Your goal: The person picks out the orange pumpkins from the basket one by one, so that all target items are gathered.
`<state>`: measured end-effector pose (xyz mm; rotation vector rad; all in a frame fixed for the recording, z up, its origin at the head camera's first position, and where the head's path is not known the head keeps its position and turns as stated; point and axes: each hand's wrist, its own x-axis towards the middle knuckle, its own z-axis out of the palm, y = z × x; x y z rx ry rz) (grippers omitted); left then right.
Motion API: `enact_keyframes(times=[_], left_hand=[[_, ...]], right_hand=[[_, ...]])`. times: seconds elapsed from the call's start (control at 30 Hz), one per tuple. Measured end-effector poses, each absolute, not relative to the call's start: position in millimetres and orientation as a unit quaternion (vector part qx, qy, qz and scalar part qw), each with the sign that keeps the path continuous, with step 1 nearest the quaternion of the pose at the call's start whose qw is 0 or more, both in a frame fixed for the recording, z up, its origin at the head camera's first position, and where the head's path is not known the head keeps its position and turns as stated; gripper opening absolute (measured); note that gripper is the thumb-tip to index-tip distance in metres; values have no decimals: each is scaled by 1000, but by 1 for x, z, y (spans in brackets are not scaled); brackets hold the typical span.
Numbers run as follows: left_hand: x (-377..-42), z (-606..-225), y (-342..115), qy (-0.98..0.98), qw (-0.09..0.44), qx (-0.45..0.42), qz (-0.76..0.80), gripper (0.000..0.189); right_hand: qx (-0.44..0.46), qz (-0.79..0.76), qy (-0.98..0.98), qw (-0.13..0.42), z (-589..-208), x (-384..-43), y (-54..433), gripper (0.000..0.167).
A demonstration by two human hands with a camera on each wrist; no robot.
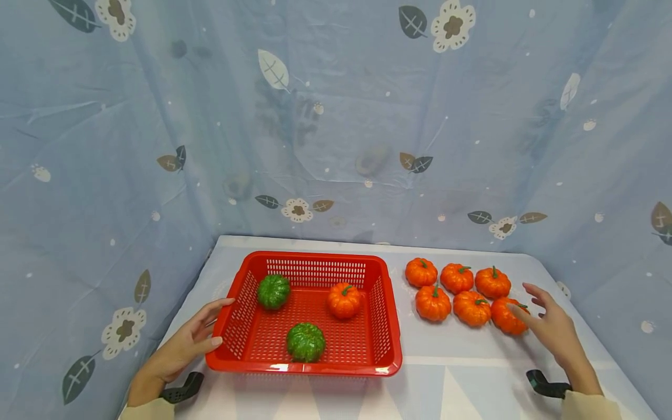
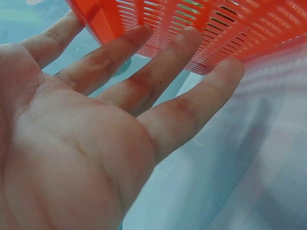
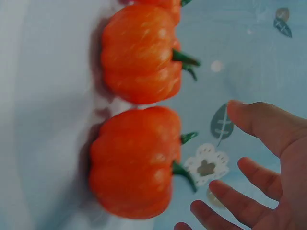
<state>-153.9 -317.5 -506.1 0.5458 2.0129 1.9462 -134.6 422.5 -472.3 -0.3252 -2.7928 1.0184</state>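
My left hand (image 1: 181,345) is at the left rim of a red plastic basket (image 1: 315,368), its fingertips touching the side. In the left wrist view the fingers (image 2: 168,115) stretch out against the slotted wall. Inside the basket lie a green pumpkin (image 1: 273,291) at the back left, another green pumpkin (image 1: 306,343) near the front and an orange pumpkin (image 1: 344,301) on the right. My right hand (image 1: 556,329) hovers with spread fingers beside the nearest orange pumpkin (image 1: 507,318) of a group; in the right wrist view, a gap separates the hand from that pumpkin (image 3: 134,163).
Several orange pumpkins (image 1: 472,309) with green stems sit in two rows right of the basket. They stand on a table with a pale patterned cloth (image 1: 420,385). Blue printed curtains (image 1: 336,128) enclose the back and both sides.
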Motion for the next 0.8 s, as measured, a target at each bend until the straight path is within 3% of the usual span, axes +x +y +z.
enact_keyframes(times=[0.33, 0.8], left_hand=[[-155, -506, -318, 711, 137, 182, 665, 70], [-155, -507, -319, 705, 137, 199, 666, 70]], right_hand=[[-16, 339, -934, 111, -440, -142, 385, 81], [96, 361, -923, 90, -419, -167, 308, 72]])
